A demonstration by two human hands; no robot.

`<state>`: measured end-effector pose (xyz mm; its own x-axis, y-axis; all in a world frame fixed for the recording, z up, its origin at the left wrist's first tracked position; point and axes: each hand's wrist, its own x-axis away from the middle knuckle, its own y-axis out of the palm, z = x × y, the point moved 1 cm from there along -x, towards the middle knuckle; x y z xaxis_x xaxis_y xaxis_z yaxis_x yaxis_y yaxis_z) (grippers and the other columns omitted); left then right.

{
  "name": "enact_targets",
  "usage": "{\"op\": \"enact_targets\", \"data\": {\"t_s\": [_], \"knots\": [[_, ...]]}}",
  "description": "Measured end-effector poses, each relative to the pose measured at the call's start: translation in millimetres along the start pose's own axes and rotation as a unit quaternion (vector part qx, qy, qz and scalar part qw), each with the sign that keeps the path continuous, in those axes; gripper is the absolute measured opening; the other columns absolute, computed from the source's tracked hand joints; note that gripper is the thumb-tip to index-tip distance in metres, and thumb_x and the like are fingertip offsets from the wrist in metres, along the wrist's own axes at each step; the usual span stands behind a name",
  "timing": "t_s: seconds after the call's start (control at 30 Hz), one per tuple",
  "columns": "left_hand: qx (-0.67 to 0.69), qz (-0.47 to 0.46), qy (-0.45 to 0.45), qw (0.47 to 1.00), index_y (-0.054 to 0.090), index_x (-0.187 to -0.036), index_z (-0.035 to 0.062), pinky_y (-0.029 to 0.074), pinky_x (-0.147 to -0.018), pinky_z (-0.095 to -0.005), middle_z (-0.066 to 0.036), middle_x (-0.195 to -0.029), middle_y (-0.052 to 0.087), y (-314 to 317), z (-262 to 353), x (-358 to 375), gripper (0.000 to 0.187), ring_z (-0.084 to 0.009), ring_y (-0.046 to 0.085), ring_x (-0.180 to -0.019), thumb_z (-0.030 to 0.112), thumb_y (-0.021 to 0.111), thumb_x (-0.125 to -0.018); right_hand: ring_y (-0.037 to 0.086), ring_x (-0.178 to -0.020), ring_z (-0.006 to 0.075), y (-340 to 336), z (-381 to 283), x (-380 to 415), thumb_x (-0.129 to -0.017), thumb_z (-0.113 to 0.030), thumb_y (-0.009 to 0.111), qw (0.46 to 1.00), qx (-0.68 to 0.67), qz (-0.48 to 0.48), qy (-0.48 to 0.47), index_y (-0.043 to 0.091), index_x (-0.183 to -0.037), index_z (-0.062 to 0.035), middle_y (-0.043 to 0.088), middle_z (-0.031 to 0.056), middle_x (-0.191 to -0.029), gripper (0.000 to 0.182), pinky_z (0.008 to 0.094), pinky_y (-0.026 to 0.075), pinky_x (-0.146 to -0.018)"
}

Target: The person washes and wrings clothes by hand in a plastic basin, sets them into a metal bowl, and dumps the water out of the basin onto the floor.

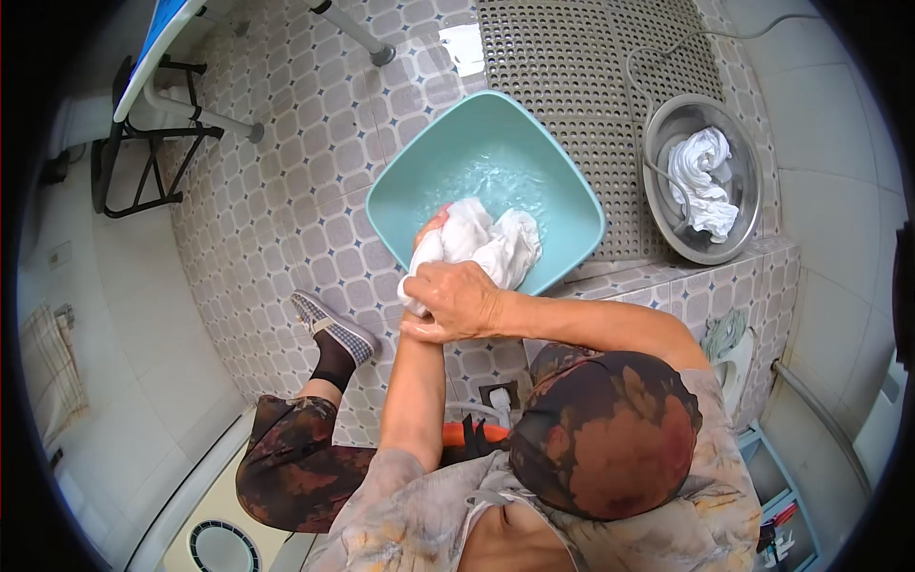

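Observation:
A square teal basin [393,195] with water in it stands on the tiled floor in front of me. A wet, bunched white cloth [510,250] hangs over its near side, partly inside the basin. My left hand [432,225] is mostly hidden behind the cloth, and its visible part curls around it. Across my left wrist lies my right hand [455,297], its fingers closed on the near end of the cloth.
A metal bowl [662,124] holding another white cloth [703,181] sits at the right, with a grey hose [631,71] running by it. Behind the basin lies a perforated mat [562,57]. Metal table legs [357,33] and a folding stool [143,181] stand at the left.

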<state>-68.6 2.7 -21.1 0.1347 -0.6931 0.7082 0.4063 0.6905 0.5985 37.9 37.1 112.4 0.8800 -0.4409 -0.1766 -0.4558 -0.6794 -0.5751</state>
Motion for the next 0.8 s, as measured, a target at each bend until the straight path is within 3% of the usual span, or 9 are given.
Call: {"op": "enact_targets", "data": {"t_s": [0.03, 0.2, 0.33, 0.47, 0.5, 0.57, 0.6, 0.63, 0.8], "knots": [[0.031, 0.031, -0.073, 0.996, 0.059, -0.119, 0.0037, 0.051, -0.090, -0.0395, -0.013, -0.105, 0.065, 25.3, 5.8, 20.1, 0.037, -0.0245, 0.062, -0.099, 0.028, 0.061, -0.091, 0.064, -0.065, 0.0292, 7.7, 5.8, -1.7, -0.079, -0.028, 0.064, 0.999, 0.031, -0.001, -0.017, 0.059, -0.075, -0.0077, 0.061, 0.0115, -0.070, 0.021, 0.0413, 0.051, -0.055], [0.016, 0.101, -0.020, 0.995, 0.059, -0.118, 0.0010, 0.052, -0.090, -0.0368, -0.014, -0.105, 0.066, 19.5, -4.8, 21.5, 0.038, -0.0245, 0.064, -0.097, 0.029, 0.059, -0.092, 0.065, -0.061, 0.0274, 17.2, 62.8, -19.8, -0.087, -0.027, 0.056, 0.990, 0.130, 0.049, 0.004, 0.059, -0.076, -0.0100, 0.061, 0.0100, -0.068, 0.021, 0.0395, 0.051, -0.049], [-0.037, 0.043, 0.062, 0.996, 0.057, -0.122, 0.0009, 0.052, -0.095, -0.0396, -0.014, -0.117, 0.064, 35.5, -11.7, 26.4, 0.044, -0.0237, 0.065, -0.102, 0.035, 0.054, -0.095, 0.066, -0.081, 0.0370, -13.3, 135.8, -24.6, -0.097, -0.027, 0.044, 0.961, 0.152, -0.042, 0.228, 0.064, -0.090, -0.0077, 0.067, 0.0153, -0.088, 0.029, 0.0450, 0.054, -0.069], [-0.048, 0.102, 0.129, 0.985, 0.054, -0.125, -0.0007, 0.051, -0.090, -0.0351, -0.013, -0.117, 0.062, 44.2, 4.4, 34.1, 0.042, -0.0224, 0.062, -0.105, 0.026, 0.059, -0.093, 0.063, -0.098, 0.0383, -41.4, 182.4, -20.5, -0.097, -0.037, 0.045, 0.930, 0.128, 0.033, 0.344, 0.060, -0.111, -0.0057, 0.064, 0.0188, -0.101, 0.037, 0.0498, 0.050, -0.083], [-0.196, 0.117, 0.121, 0.966, 0.048, -0.131, -0.0037, 0.046, -0.095, -0.0352, -0.015, -0.122, 0.059, 36.3, 12.2, 35.4, 0.053, -0.0266, 0.056, -0.114, 0.027, 0.062, -0.090, 0.061, -0.104, 0.0386, -47.3, 186.3, -21.5, -0.096, -0.038, 0.048, 0.913, 0.116, 0.036, 0.390, 0.058, -0.117, -0.0052, 0.063, 0.0194, -0.107, 0.040, 0.0496, 0.049, -0.085], [-0.360, 0.196, 0.261, 0.874, 0.042, -0.135, -0.0054, 0.044, -0.098, -0.0369, -0.017, -0.124, 0.057, 10.5, 6.0, 16.7, 0.063, -0.0290, 0.054, -0.117, 0.028, 0.066, -0.086, 0.054, -0.113, 0.0377, -25.8, 179.2, -8.3, -0.092, -0.040, 0.054, 0.924, 0.231, 0.030, 0.302, 0.052, -0.128, -0.0059, 0.056, 0.0186, -0.120, 0.050, 0.0480, 0.045, -0.090], [-0.434, 0.228, 0.327, 0.808, 0.039, -0.137, -0.0063, 0.042, -0.099, -0.0378, -0.018, -0.125, 0.057, -5.3, 0.9, -0.2, 0.068, -0.0301, 0.053, -0.119, 0.028, 0.067, -0.085, 0.050, -0.118, 0.0373, -17.1, 171.8, -3.5, -0.089, -0.040, 0.056, 0.923, 0.289, 0.030, 0.253, 0.048, -0.134, -0.0062, 0.052, 0.0182, -0.127, 0.056, 0.0472, 0.044, -0.092], [-0.551, 0.240, 0.374, 0.706, 0.035, -0.138, -0.0078, 0.041, -0.100, -0.0400, -0.023, -0.126, 0.055, -4.9, 2.5, -7.1, 0.081, -0.0336, 0.052, -0.119, 0.029, 0.074, -0.077, 0.041, -0.126, 0.0352, -12.2, 158.2, -5.8, -0.083, -0.043, 0.062, 0.902, 0.313, -0.089, 0.285, 0.039, -0.144, -0.0098, 0.043, 0.0144, -0.137, 0.073, 0.0473, 0.038, -0.096], [-0.640, 0.230, 0.162, 0.715, 0.043, -0.130, -0.0072, 0.042, -0.100, -0.0415, -0.030, -0.122, 0.057, -1.5, 16.7, -35.9, 0.085, -0.0390, 0.055, -0.116, 0.032, 0.082, -0.066, 0.042, -0.125, 0.0365, 6.8, 172.9, 2.8, -0.079, -0.040, 0.067, 0.903, 0.369, -0.085, 0.202, 0.036, -0.146, -0.0134, 0.043, 0.0144, -0.140, 0.078, 0.0542, 0.037, -0.097]]}}
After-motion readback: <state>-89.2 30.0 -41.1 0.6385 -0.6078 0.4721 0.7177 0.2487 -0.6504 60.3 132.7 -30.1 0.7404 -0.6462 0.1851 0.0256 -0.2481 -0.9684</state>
